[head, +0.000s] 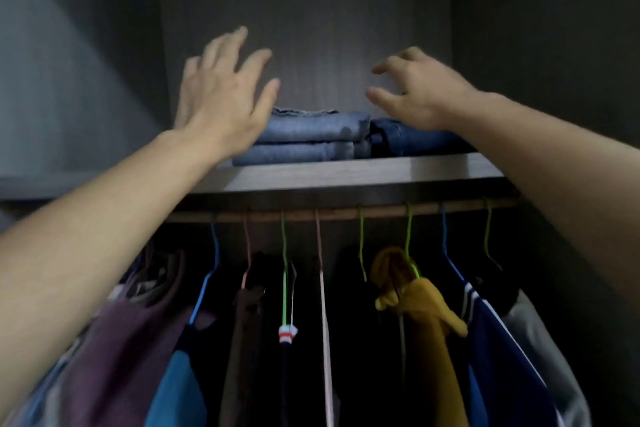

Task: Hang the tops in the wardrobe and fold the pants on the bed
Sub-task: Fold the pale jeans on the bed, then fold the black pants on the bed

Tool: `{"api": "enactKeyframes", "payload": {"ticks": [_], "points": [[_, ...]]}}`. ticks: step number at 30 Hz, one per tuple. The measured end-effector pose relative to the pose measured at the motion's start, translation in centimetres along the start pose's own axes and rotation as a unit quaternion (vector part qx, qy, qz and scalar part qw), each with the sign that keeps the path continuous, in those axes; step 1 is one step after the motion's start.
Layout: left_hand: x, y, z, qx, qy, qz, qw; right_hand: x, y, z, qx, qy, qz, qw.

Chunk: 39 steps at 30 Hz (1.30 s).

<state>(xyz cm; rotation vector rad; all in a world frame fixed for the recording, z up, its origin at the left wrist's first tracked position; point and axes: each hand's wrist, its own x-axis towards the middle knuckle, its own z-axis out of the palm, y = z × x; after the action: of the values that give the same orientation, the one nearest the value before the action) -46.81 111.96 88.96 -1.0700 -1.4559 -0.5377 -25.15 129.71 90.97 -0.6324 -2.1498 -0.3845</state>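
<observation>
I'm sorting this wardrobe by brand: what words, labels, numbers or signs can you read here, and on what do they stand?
No text can be read anywhere.
The white and red tag on the green hanger: stripes only, too blurred for letters.
The folded jeans on the shelf: no label shows.

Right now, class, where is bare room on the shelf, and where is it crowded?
Bare: the shelf front strip before the light jeans and dark jeans, and the air above both. Left hand hides the left end. Crowded: the rail with tops.

Left hand (221,97) splayed; right hand (419,90) loosely curled.
</observation>
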Motion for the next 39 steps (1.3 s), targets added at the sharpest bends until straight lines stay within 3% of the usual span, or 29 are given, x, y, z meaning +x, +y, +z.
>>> {"api": "enactKeyframes", "payload": {"ticks": [4,10,20,25,29,34,39], "points": [[-6.6,3.7,-2.4,-0.025,0.056,-0.043,0.997,-5.1,-0.2,0.4,0.078,0.043,0.001,0.996],[-13.2,7.8,-3.4,0.003,-0.029,-0.03,0.999,-13.1,-0.1,3.6,-0.023,0.134,-0.033,0.99],[-22.8,10.7,-6.8,-0.058,-0.172,-0.066,0.981,-28.2,-4.2,5.3,-0.099,-0.024,0.046,0.994],[-27.4,10.3,-10.5,-0.113,-0.153,-0.006,0.982,-33.9,-7.7,2.1,-0.096,-0.017,0.101,0.99],[-29.8,12.2,-12.2,-0.171,-0.126,0.024,0.977,-39.5,-9.4,-0.8,-0.153,-0.054,0.101,0.982],[-30.1,21.2,-15.7,-0.284,-0.176,0.016,0.942,-48.6,-6.6,-8.6,-0.248,-0.12,0.114,0.955],[-27.1,33.7,-21.7,-0.381,-0.153,0.068,0.909,-58.2,-0.8,-21.1,-0.313,-0.116,0.198,0.921]]}}
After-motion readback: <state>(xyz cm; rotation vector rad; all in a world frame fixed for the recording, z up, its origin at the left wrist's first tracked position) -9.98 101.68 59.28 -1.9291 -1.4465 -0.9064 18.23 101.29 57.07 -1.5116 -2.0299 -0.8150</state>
